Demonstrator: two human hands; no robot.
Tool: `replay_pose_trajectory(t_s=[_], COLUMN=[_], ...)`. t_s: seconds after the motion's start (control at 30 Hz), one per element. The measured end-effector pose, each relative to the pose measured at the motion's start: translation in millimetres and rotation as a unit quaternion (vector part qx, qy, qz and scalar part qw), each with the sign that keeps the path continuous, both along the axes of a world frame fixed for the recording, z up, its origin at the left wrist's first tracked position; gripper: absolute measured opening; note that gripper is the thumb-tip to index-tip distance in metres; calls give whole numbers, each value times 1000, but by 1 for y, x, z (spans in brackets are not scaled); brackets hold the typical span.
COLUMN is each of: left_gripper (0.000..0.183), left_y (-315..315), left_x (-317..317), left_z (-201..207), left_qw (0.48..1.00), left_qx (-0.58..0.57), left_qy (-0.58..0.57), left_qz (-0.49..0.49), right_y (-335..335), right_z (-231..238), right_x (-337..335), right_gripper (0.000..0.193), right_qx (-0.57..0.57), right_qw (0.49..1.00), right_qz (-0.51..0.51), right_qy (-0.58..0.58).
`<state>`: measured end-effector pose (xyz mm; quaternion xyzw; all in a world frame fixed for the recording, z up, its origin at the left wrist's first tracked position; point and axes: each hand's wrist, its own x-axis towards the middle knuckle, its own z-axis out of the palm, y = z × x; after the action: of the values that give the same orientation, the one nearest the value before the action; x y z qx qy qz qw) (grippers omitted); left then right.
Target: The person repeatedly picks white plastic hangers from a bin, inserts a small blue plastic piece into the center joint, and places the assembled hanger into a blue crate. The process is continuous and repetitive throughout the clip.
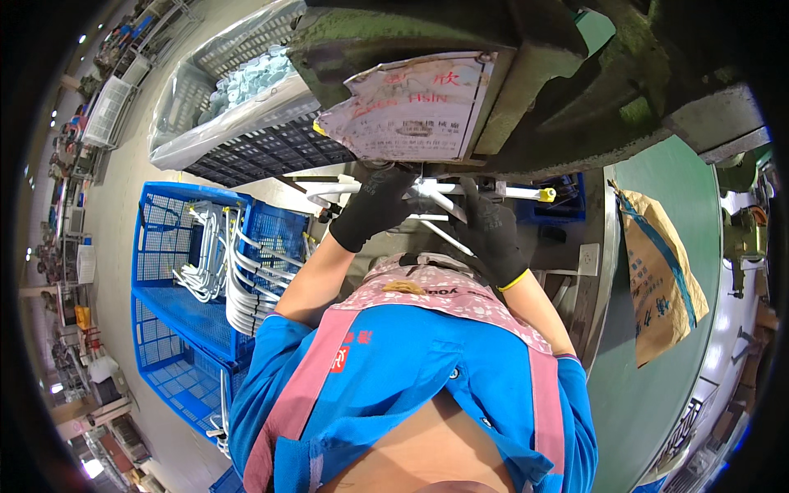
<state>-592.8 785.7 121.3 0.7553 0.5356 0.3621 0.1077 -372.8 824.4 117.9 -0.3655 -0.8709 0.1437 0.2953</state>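
Observation:
Both my hands wear dark gloves and are up under the head of a green machine [526,49]. Between them is a white bent-tube frame [442,202], with a yellow cap [546,195] on its right end. My left hand [376,205] is closed round the frame's left part, its fingertips close under the machine. My right hand [493,234] grips the slanting tube from the right, fingers pointing up. The machine head hides part of the frame's far side and whatever it rests against.
Blue plastic crates [168,316] stand at the left, with several white bent tubes [238,287] in the upper one. Behind them a dark crate [271,156] holds pale small parts [251,82]. At the right, a brown paper sack [657,279] lies on a green tabletop [649,403].

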Motion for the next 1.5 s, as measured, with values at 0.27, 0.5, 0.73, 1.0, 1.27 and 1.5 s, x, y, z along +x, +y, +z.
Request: replay_pose_trajectory(t_s=[0.27, 0.5, 0.73, 1.0, 1.27, 1.5], left_gripper=[56, 68, 51, 33, 42, 48], left_y=[3, -16, -25, -19, -10, -11], left_x=[-1, -61, -82, -89, -95, -92], left_z=[-13, -2, 0, -17, -26, -22], left_qw=[1000, 986, 957, 957, 960, 969], left_qx=[8, 18, -8, 60, 87, 9], left_qy=[16, 142, 276, 274, 264, 245], left_qz=[-4, 82, 87, 68, 45, 40], right_y=[-4, -3, 49, 49, 27, 14], right_z=[8, 0, -69, -60, 26, 35], right_x=[-2, -1, 13, 15, -6, -31], right_gripper=[59, 51, 47, 43, 37, 38], right_qx=[1, 131, 107, -24, -123, -93], right_qw=[997, 985, 986, 973, 991, 992], right_qz=[-24, -93, -64, -143, 30, 1], right_qy=[-67, -64, -108, -181, -48, -89])
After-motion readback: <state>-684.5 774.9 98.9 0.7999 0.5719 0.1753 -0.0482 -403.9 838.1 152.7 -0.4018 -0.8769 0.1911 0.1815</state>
